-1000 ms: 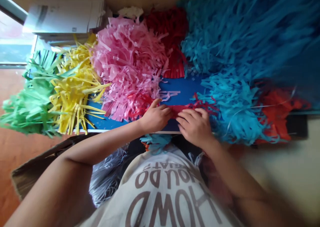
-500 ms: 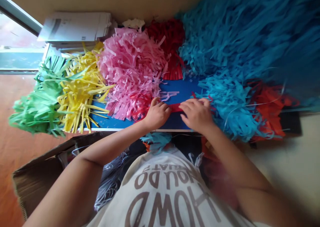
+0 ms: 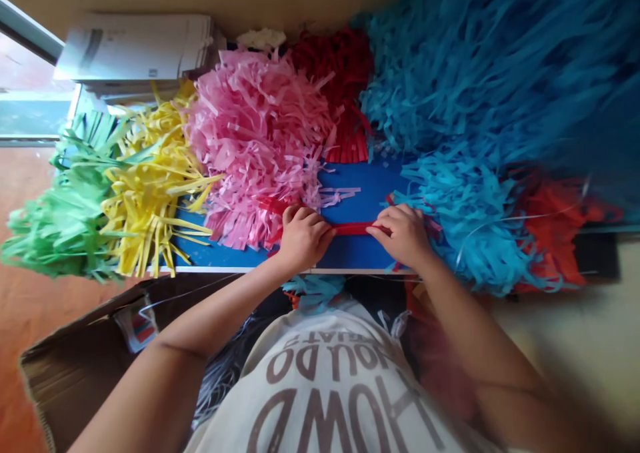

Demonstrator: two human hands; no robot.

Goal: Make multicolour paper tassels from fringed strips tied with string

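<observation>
Your left hand [image 3: 303,236] and right hand [image 3: 405,233], side by side a moment ago, now sit apart near the front edge of the blue desk top [image 3: 350,196], each pinching one end of the narrow red paper strip [image 3: 353,228], which stretches straight between them.

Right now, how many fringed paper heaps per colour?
Green fringed paper heap: 1
Yellow fringed paper heap: 1
Pink fringed paper heap: 1
Dark red fringed paper heap: 1
Blue fringed paper heap: 1
Orange fringed paper heap: 1
Total: 6
</observation>
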